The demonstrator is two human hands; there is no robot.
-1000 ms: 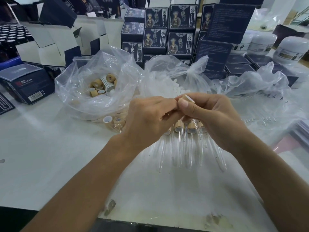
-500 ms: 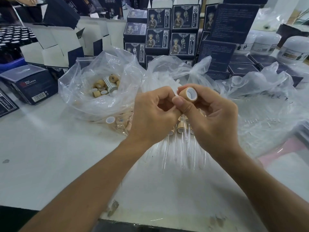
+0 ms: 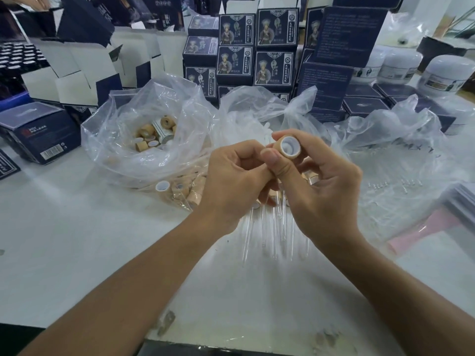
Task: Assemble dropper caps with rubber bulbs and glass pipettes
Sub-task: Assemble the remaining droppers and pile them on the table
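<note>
A worker fits out a dropper cap (image 3: 288, 147) at a packing bench (image 3: 77, 240): the right hand (image 3: 316, 183) pinches the tan, wood-look cap between thumb and forefinger, its white-lined open mouth turned up and toward the camera, its axis running from the fingertips back toward the face. The left hand (image 3: 231, 181) sits just beside it, touching the right thumb, fingers curled tight; whether they hold a rubber bulb cannot be told, since nothing shows between them. Any part still to go in would have to enter along that axis, and the left hand is the nearer one to feed it. Under both hands lie finished droppers (image 3: 277, 227), their glass pipettes pointing toward the worker, long axes roughly parallel. Spare caps fill the clear bag of caps (image 3: 154, 134) to the left, well apart from the hands; a bag of white bulbs (image 3: 246, 122) stands just behind them, and loose glass pipettes (image 3: 395, 183) lie in plastic to the right. Dark printed cartons (image 3: 275, 47) and white jars (image 3: 444, 73) line the back
</note>
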